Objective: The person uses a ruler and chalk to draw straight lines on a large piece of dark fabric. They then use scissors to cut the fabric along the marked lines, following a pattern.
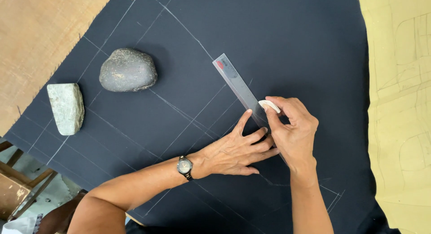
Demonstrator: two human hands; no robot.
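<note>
- The left hand [235,148] lies flat on the near end of a clear ruler [238,90], fingers spread and pressing it to the dark cloth [292,45]; a watch [184,166] sits on that wrist.
- The right hand [294,133] pinches a white chalk wedge [269,105] between thumb and fingertips, its edge touching the ruler's right side.
- The ruler runs on a slant, from under both hands up and to the left, away from the person; its far end, with a red mark, lies free on the cloth.
- The chalk sits just beyond the left fingertips, so the right hand is the nearer one to the ruler's open length.
- Nothing lies along the ruler's edge; only faint chalk lines [188,122] cross the cloth there.
- Farther left, well apart from the hands, a round dark stone [128,70] rests on the cloth.
- A pale green stone [66,107] lies beyond it, near the cloth's frayed left edge.
- A bare wooden table [40,36] shows at the far left; yellowish paper [399,104] with drawn lines lies at the right.
</note>
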